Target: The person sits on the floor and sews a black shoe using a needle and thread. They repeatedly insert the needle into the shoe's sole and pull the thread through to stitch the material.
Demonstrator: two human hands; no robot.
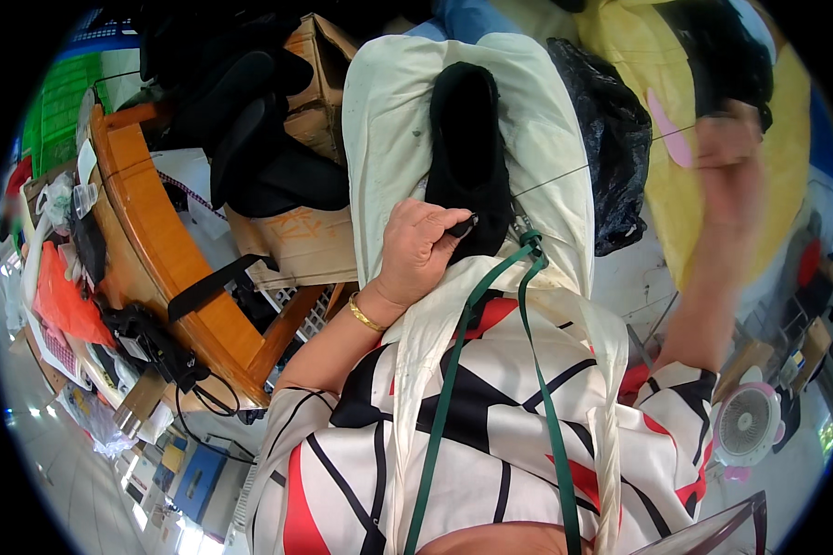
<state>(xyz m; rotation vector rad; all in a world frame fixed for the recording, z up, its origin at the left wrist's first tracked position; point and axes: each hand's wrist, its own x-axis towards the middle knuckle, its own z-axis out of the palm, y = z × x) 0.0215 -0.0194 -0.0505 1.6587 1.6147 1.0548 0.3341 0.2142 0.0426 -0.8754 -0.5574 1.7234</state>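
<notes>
Black fabric shoe (470, 148), flat on cream apron (389, 139).

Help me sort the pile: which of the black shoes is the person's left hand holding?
The black shoe lying on the cream cloth over the lap; the left hand grips its near end. The other black shoes lie heaped on cardboard boxes, untouched.

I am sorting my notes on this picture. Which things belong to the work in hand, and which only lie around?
In use:
black shoe under the left hand
cream cloth beneath it
thin thread, pulled by the raised, blurred right hand

Lying about:
black plastic bag
cardboard box
wooden chair
small fan
</notes>
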